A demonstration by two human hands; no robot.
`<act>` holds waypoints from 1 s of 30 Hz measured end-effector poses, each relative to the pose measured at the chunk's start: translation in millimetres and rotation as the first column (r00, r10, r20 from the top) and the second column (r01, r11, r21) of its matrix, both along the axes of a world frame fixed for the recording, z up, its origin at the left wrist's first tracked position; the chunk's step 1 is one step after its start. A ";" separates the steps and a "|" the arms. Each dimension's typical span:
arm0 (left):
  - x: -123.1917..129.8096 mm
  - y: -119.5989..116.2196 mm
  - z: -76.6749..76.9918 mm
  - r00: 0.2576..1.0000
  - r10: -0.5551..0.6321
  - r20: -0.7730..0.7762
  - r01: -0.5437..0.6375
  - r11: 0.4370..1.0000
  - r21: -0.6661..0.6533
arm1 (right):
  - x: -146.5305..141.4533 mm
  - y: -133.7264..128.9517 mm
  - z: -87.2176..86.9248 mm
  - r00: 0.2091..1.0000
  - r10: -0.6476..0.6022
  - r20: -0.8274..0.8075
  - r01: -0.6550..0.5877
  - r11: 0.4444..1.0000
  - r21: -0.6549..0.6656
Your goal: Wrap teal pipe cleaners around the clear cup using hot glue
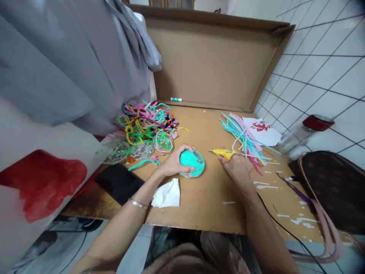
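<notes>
My left hand [177,161] is wrapped round a rounded turquoise object [189,160] with a greyish, clear-looking patch on its upper right; its exact kind I cannot make out. In my right hand [238,167] is a yellow hot glue gun [224,153], its metal tip pointing left toward the turquoise piece, a short gap apart. A black cord [281,224] runs from under my right forearm toward the lower right. Beside my left wrist lies a crumpled white tissue [167,193].
Tangled colourful pipe cleaners [145,123] heap up at the left, and straight ones [242,133] lie at the right. A black tablet-like slab [119,183], a glue stick [176,99], a clear bottle [296,139] and a brown bag [332,186] surround the work area. A cardboard panel [211,61] stands behind.
</notes>
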State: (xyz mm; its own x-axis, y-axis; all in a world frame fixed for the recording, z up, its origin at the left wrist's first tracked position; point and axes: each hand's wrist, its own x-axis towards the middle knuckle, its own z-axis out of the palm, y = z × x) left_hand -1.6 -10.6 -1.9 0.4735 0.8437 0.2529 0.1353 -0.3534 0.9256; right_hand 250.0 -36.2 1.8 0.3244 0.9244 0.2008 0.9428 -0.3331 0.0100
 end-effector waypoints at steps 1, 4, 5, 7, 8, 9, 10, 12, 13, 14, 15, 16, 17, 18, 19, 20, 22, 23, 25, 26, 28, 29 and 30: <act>0.2 -0.1 -0.2 1.000 0.003 0.002 -0.003 1.000 0.003 | 1.4 0.7 -2.4 1.000 0.002 -0.001 -0.002 1.000 0.005; 1.0 0.1 -1.3 1.000 0.008 0.011 -0.008 1.000 0.010 | 6.6 2.9 -6.3 0.999 0.054 -0.004 -0.053 0.990 0.129; 1.4 0.2 -1.6 1.000 0.008 0.011 -0.008 1.000 0.010 | 7.0 3.1 -6.1 0.992 0.126 -0.008 -0.121 0.968 0.222; 2.1 0.4 -1.8 1.000 0.004 0.009 -0.004 1.000 0.005 | 3.4 2.1 -3.8 0.926 0.377 -0.028 -0.329 0.839 0.432; 2.4 0.4 -1.7 1.000 -0.001 0.011 0.001 1.000 0.005 | -1.0 0.8 -1.8 0.848 0.528 -0.041 -0.432 0.735 0.522; 2.8 0.4 -1.6 1.000 -0.006 0.015 0.006 1.000 0.007 | -7.0 -1.1 0.4 0.744 0.666 -0.059 -0.513 0.625 0.588; 3.0 0.4 -1.4 1.000 -0.013 0.021 0.013 1.000 0.010 | -14.1 -3.1 2.8 0.630 0.772 -0.084 -0.571 0.533 0.624; 3.4 0.3 -1.0 0.999 -0.021 0.036 0.021 1.000 0.010 | -29.3 -6.6 7.1 0.464 0.879 -0.112 -0.641 0.420 0.643; 3.6 0.3 -0.9 0.999 -0.026 0.037 0.026 1.000 0.005 | -36.0 -7.4 8.8 0.412 0.903 -0.122 -0.664 0.389 0.638; 3.7 0.3 -1.0 0.999 -0.033 0.037 0.033 0.999 -0.001 | -41.6 -7.3 10.1 0.374 0.917 -0.135 -0.681 0.371 0.631; 3.8 0.4 -1.2 0.998 -0.043 0.036 0.043 0.999 -0.005 | -45.8 -6.5 11.1 0.348 0.926 -0.147 -0.694 0.360 0.623; 3.9 0.5 -1.6 0.998 -0.054 0.039 0.054 0.999 -0.005 | -48.6 -4.9 11.7 0.331 0.930 -0.159 -0.702 0.356 0.617; 4.1 0.8 -2.1 0.997 -0.063 0.046 0.063 0.998 -0.002 | -50.2 -3.0 12.2 0.322 0.931 -0.170 -0.708 0.356 0.610; 4.3 1.0 -2.7 0.996 -0.070 0.053 0.070 0.998 0.002 | -50.9 -0.9 12.6 0.319 0.931 -0.177 -0.713 0.359 0.603; 4.4 1.3 -3.3 0.996 -0.073 0.058 0.073 0.997 0.008 | -51.1 0.9 13.0 0.319 0.929 -0.185 -0.716 0.365 0.595; 4.6 1.5 -3.9 0.996 -0.074 0.057 0.074 0.997 0.015 | -51.3 2.2 13.5 0.321 0.927 -0.196 -0.715 0.373 0.592; 4.8 1.9 -4.5 0.996 -0.073 0.043 0.072 0.997 0.034 | -52.2 3.4 14.6 0.326 0.914 -0.240 -0.694 0.404 0.596; 4.8 2.0 -4.5 0.997 -0.072 0.032 0.071 0.996 0.045 | -53.3 3.3 15.0 0.324 0.907 -0.270 -0.674 0.421 0.606; 4.6 1.9 -4.5 0.998 -0.064 0.015 0.063 0.996 0.061 | -56.2 2.3 15.3 0.304 0.892 -0.334 -0.629 0.452 0.633; 4.5 1.7 -4.4 0.998 -0.059 0.009 0.058 0.996 0.062 | -57.7 1.7 15.2 0.291 0.885 -0.363 -0.608 0.464 0.644; 4.1 1.4 -4.4 0.999 -0.052 0.007 0.051 0.997 0.058 | -60.3 0.8 14.6 0.270 0.873 -0.406 -0.578 0.484 0.657; 4.0 1.2 -4.4 0.999 -0.050 0.008 0.050 0.997 0.056 | -61.1 0.6 14.2 0.265 0.867 -0.423 -0.567 0.494 0.658; 3.8 1.1 -4.2 0.999 -0.049 0.009 0.048 0.997 0.055 | -61.7 0.5 13.9 0.261 0.860 -0.437 -0.559 0.504 0.658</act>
